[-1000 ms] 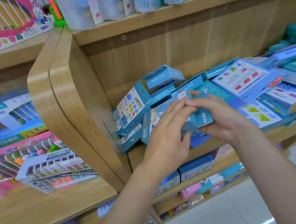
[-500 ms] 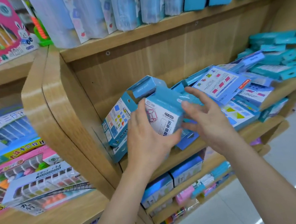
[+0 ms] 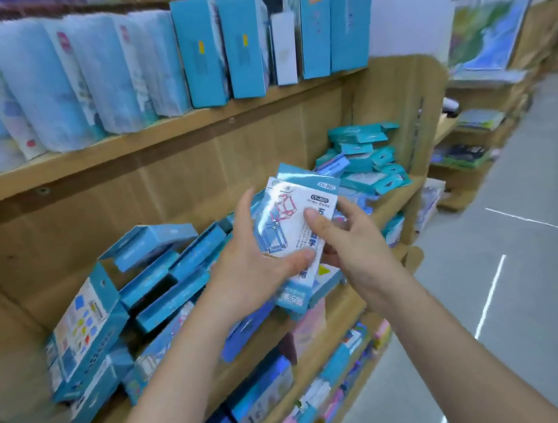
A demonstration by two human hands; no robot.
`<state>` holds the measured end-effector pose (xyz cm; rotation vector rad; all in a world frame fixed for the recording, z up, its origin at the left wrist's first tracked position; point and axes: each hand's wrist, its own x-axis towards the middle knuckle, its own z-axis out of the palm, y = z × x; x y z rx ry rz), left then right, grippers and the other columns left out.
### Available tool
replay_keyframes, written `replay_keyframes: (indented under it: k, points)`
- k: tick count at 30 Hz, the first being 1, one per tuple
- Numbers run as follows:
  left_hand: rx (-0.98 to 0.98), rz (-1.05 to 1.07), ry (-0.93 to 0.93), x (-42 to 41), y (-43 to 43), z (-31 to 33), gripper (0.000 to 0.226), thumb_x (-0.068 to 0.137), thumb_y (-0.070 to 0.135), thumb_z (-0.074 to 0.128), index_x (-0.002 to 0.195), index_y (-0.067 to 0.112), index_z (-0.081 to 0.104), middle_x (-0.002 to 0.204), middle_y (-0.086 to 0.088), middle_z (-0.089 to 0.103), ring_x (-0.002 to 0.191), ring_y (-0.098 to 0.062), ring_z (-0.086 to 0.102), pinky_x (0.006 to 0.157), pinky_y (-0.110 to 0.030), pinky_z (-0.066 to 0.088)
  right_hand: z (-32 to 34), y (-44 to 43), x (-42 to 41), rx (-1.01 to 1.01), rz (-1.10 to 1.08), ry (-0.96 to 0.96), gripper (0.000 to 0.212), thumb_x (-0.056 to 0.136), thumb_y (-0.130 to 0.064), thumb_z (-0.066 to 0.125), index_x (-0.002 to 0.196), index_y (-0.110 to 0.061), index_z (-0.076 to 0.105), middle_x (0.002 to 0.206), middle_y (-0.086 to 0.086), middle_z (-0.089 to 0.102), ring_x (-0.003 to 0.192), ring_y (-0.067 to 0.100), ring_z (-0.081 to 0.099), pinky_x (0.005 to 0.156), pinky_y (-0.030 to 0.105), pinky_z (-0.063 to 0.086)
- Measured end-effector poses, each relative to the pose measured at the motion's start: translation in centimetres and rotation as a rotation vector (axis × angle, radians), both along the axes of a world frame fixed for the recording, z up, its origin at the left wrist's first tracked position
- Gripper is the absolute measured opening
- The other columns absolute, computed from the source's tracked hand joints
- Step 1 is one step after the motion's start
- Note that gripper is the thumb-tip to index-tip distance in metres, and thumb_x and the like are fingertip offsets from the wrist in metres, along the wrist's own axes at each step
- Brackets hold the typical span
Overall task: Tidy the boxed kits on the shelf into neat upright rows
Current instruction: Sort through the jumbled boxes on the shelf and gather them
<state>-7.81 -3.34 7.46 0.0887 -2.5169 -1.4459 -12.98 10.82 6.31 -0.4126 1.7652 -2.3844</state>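
Note:
I hold a blue-and-white boxed kit point(image 3: 297, 223) upright in front of the middle shelf point(image 3: 345, 302). My left hand point(image 3: 252, 265) grips its left side, thumb across the lower front. My right hand point(image 3: 346, 238) grips the right side, thumb on the printed face. Behind and left of it, blue kits point(image 3: 160, 275) lie tumbled on the shelf. One kit point(image 3: 86, 324) with coloured shapes leans at the far left. Flat kits point(image 3: 365, 157) are stacked at the shelf's right end.
Tall blue boxes point(image 3: 219, 45) stand in a row on the upper shelf point(image 3: 159, 134). Lower shelves hold blue and pink boxes point(image 3: 266, 395). A grey floor aisle point(image 3: 520, 289) runs along the right, with more shelving point(image 3: 468, 129) beyond.
Both hands lifted the kit off the pile and turned its white printed face toward me. The view swung to the right along the shelf.

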Motion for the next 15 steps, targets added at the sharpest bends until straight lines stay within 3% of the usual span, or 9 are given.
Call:
replay_keyframes:
  k: [2, 4, 7, 10, 11, 13, 15]
  points:
    - [0.248, -0.024, -0.03, -2.0, 0.4, -0.1, 0.067, 0.075, 0.033, 0.078, 0.132, 0.026, 0.043, 0.111, 0.012, 0.067, 0.096, -0.008, 0.066, 0.083, -0.03, 0.053, -0.2, 0.2, -2.1, -0.017, 0.032, -0.017, 0.027, 0.093, -0.024, 0.058, 0.119, -0.015, 0.057, 0.101, 0.009, 0.073, 0.086, 0.028, 0.07, 0.074, 0.041, 0.059]
    - [0.287, 0.1, 0.025, -4.6, 1.3, 0.0, 0.034, 0.087, 0.031, 0.066, 0.117, 0.021, 0.055, 0.101, 0.007, 0.07, 0.086, -0.009, 0.068, 0.073, -0.025, 0.054, -0.2, 0.7, -4.8, -0.046, 0.099, -0.076, 0.036, 0.095, -0.029, 0.055, 0.13, -0.022, 0.05, 0.1, 0.002, 0.074, 0.081, 0.021, 0.07, 0.072, 0.036, 0.058]
    - [0.346, 0.268, 0.088, -9.1, 3.2, -0.3, 0.023, 0.095, 0.035, 0.054, 0.111, 0.02, 0.057, 0.102, 0.003, 0.07, 0.084, -0.008, 0.067, 0.072, -0.027, 0.054, -0.4, 2.6, -8.9, 0.083, 0.233, -0.061, 0.042, 0.093, -0.025, 0.058, 0.131, -0.036, 0.044, 0.102, 0.001, 0.072, 0.086, 0.02, 0.068, 0.077, 0.037, 0.056]
    - [0.416, 0.285, 0.051, -12.8, 4.8, -0.4, 0.02, 0.097, 0.03, 0.051, 0.112, 0.021, 0.059, 0.105, 0.003, 0.07, 0.091, -0.011, 0.067, 0.083, -0.034, 0.054, -0.8, 4.0, -12.4, 0.176, 0.271, 0.017, 0.047, 0.09, -0.013, 0.063, 0.129, -0.034, 0.049, 0.101, 0.004, 0.073, 0.089, 0.021, 0.07, 0.082, 0.041, 0.056]
    - [0.313, 0.313, 0.09, -13.7, 4.9, -0.3, 0.018, 0.096, 0.025, 0.052, 0.111, 0.022, 0.06, 0.104, 0.007, 0.068, 0.092, -0.008, 0.065, 0.084, -0.028, 0.052, -1.1, 4.3, -13.5, 0.175, 0.235, 0.033, 0.043, 0.09, -0.011, 0.063, 0.125, -0.035, 0.052, 0.098, 0.002, 0.073, 0.088, 0.02, 0.07, 0.082, 0.041, 0.056]
    - [-0.089, 0.418, 0.189, -15.4, 3.8, -0.3, 0.029, 0.092, 0.011, 0.054, 0.118, 0.021, 0.06, 0.109, 0.009, 0.06, 0.101, -0.007, 0.057, 0.085, -0.017, 0.041, -1.4, 4.8, -15.7, 0.162, 0.164, 0.046, 0.035, 0.091, -0.009, 0.061, 0.111, -0.038, 0.055, 0.092, -0.001, 0.071, 0.082, 0.015, 0.069, 0.079, 0.038, 0.056]
    - [-0.471, 0.465, 0.123, -16.6, 1.8, -0.6, 0.046, 0.087, 0.009, 0.057, 0.131, 0.018, 0.052, 0.128, -0.001, 0.049, 0.12, -0.016, 0.046, 0.095, -0.018, 0.032, -1.8, 5.3, -17.7, 0.124, 0.103, 0.007, 0.035, 0.092, -0.008, 0.059, 0.111, -0.037, 0.052, 0.085, -0.006, 0.069, 0.073, 0.009, 0.067, 0.07, 0.03, 0.053]
